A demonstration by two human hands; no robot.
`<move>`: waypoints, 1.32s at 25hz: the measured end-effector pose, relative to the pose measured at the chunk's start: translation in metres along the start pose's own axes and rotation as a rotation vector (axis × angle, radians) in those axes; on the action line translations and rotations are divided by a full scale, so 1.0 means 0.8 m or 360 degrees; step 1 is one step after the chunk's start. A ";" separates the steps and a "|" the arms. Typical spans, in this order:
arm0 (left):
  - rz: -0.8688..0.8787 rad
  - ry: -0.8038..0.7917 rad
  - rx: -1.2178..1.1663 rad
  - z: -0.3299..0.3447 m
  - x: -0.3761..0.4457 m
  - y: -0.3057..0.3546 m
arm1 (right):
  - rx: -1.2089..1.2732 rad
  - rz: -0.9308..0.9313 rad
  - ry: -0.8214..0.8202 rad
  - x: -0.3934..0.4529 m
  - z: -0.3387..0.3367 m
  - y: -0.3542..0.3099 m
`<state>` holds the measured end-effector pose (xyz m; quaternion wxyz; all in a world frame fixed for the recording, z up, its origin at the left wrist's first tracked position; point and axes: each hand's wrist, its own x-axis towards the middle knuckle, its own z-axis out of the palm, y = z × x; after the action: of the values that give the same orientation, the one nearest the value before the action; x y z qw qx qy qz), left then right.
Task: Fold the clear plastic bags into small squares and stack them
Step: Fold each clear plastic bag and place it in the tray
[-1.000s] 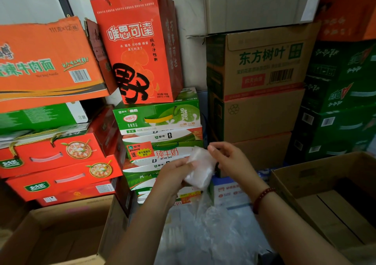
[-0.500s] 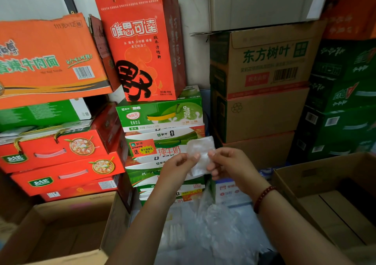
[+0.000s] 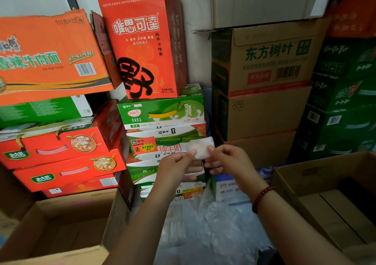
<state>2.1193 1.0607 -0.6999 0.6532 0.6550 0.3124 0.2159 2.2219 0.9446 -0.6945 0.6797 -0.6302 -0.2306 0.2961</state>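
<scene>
From the head camera, the folded plastic bag (image 3: 200,147) is a small, cloudy-white rectangle held up at chest height in front of the stacked milk cartons (image 3: 162,122). The left hand (image 3: 176,168) pinches its lower left corner between thumb and forefinger, the other fingers curled under. The right hand (image 3: 230,161) pinches its right edge the same way, a red bead bracelet (image 3: 261,197) on that wrist. Below the hands lies a heap of loose clear bags (image 3: 209,228), crumpled and shiny.

Boxes crowd in all round: orange noodle cartons (image 3: 46,57) far left, a tall red gift bag (image 3: 142,40) behind, brown cartons (image 3: 262,81) to the right. An open cardboard box (image 3: 61,230) sits near left, another open box (image 3: 329,199) near right, leaving only a narrow gap between them for the arms.
</scene>
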 end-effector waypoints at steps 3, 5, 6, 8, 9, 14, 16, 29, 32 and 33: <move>0.0043 0.0101 -0.0089 0.003 -0.001 -0.001 | 0.0061 -0.0036 0.0138 0.002 0.006 0.004; 0.0063 0.0153 -0.0118 0.003 -0.002 -0.001 | 0.0021 -0.0099 0.0209 0.003 0.012 0.005; 0.0064 0.0191 -0.0118 0.002 -0.001 0.000 | -0.0007 -0.0131 0.0233 0.004 0.014 0.005; 0.0061 0.0261 -0.0138 -0.002 -0.001 0.001 | -0.0057 -0.0168 0.0252 0.005 0.019 0.006; 0.0066 0.0278 -0.0169 -0.004 -0.002 0.003 | -0.0071 -0.0175 0.0250 0.006 0.022 0.007; 0.0003 0.0239 -0.0414 -0.031 0.011 0.011 | -0.0160 -0.0200 0.0187 0.028 0.042 0.013; -0.0044 0.0210 -0.0410 -0.050 0.023 0.010 | -0.0182 -0.0178 0.0162 0.039 0.054 0.018; -0.0308 0.0376 -0.0344 -0.128 0.108 -0.101 | 0.0026 0.0318 0.0123 0.138 0.142 0.143; -0.0392 0.0389 -0.0446 -0.143 0.125 -0.147 | -0.0004 0.0394 0.0085 0.158 0.155 0.188; -0.0406 0.0403 -0.0468 -0.148 0.130 -0.163 | 0.0017 0.0436 0.0067 0.163 0.158 0.203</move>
<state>2.0946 1.2117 -0.8356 0.7193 0.4757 0.4373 0.2551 2.2106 1.1314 -0.8509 0.6410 -0.6582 -0.1267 0.3740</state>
